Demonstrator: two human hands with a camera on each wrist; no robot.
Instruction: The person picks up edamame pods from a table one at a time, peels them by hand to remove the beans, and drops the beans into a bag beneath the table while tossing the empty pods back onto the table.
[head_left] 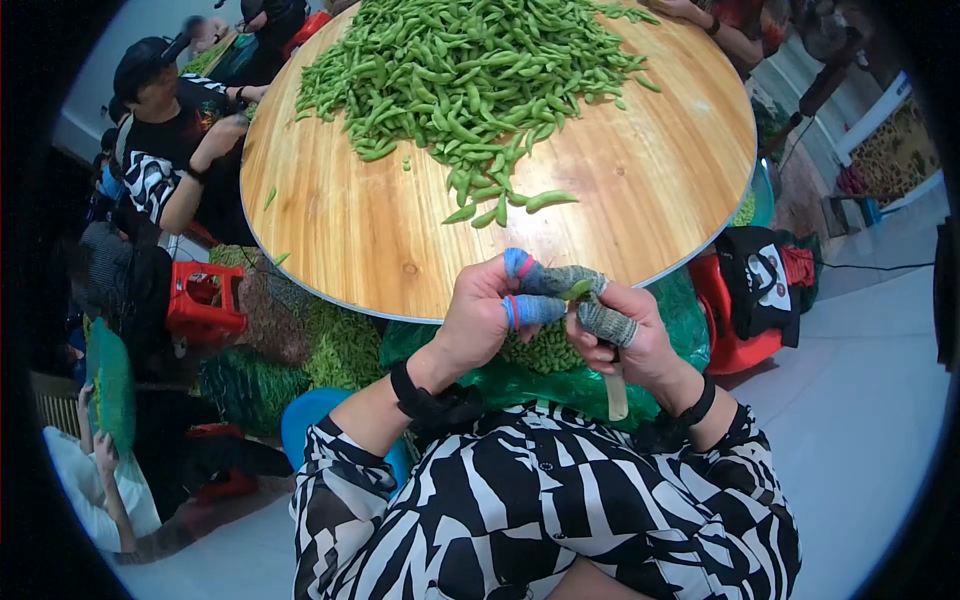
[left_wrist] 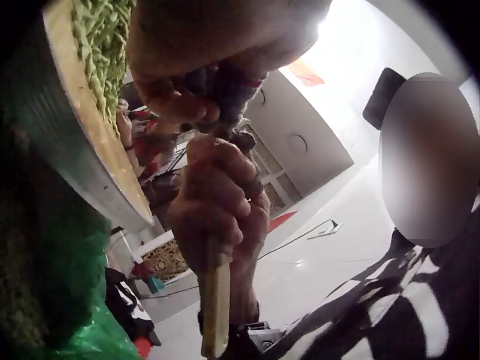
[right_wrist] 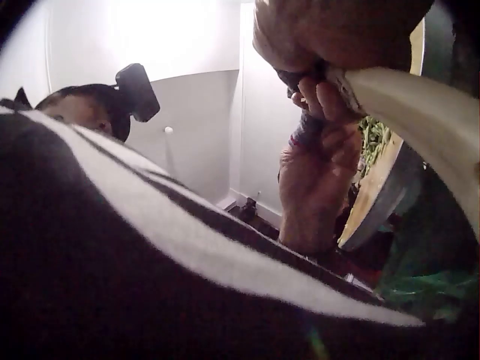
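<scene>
Just in front of the round table's near edge, both hands meet at chest height over a green soybean pod (head_left: 577, 291). My left hand (head_left: 477, 318) pinches the pod between thumb and forefinger, both wrapped in blue cloth finger covers (head_left: 535, 311). Opposite it, my right hand (head_left: 640, 330) has grey knitted finger covers (head_left: 607, 325) on thumb and forefinger. Its other fingers curl round a pale flat handle (left_wrist: 216, 311) that sticks out below the fist; the tool's other end is hidden. A big heap of soybean pods (head_left: 450, 75) lies on the table.
The wooden table (head_left: 330, 230) carries a few stray pods near its front. Under its edge is a green plastic bag (head_left: 680, 315) with shelled beans (head_left: 545, 350). A blue basin (head_left: 300, 425) and red stools (head_left: 205, 305) stand nearby. Another person (head_left: 165, 120) is at the left side.
</scene>
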